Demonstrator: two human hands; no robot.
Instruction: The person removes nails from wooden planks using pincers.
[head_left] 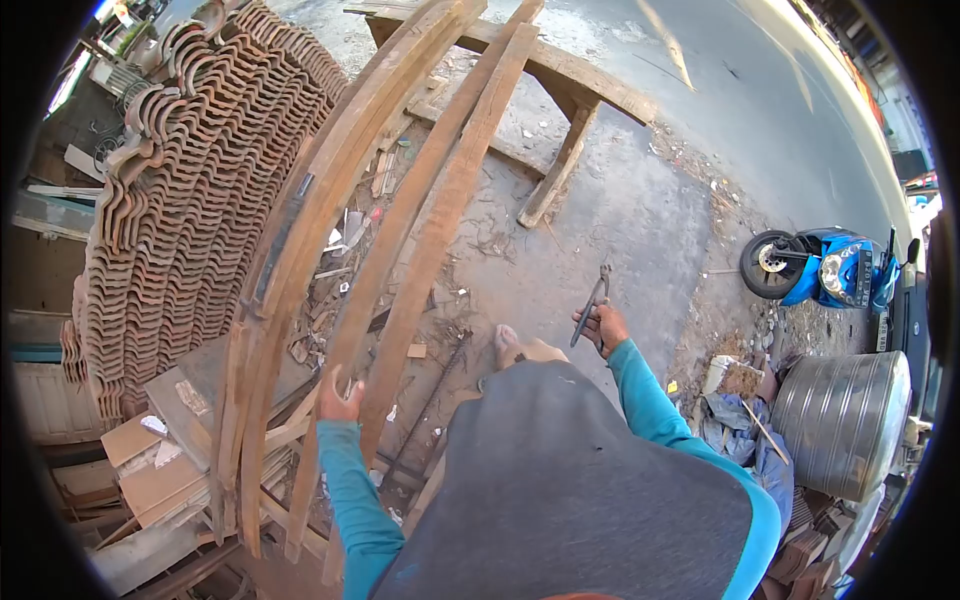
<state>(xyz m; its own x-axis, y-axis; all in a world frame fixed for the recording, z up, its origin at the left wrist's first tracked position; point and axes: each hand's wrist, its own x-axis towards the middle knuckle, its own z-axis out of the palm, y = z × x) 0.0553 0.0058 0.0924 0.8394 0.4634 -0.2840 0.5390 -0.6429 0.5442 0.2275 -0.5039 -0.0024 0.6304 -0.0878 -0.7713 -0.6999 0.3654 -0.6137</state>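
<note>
My left hand [341, 399] is on a long wooden beam [385, 250], with thumb and fingers across its width. Close beside it on the right runs a second wooden beam [455, 185]. My right hand [604, 329] is out to the right over the ground, closed around the handles of dark metal pincers [592, 302]. The jaws of the pincers point away from me, touching nothing.
Thicker timbers [335, 160] lie to the left, near a tall stack of clay roof tiles [215, 200]. A wooden trestle [565, 150] supports the far beam ends. Debris litters the ground. On the right are a blue motorcycle [835, 268] and a ribbed metal drum [840, 425].
</note>
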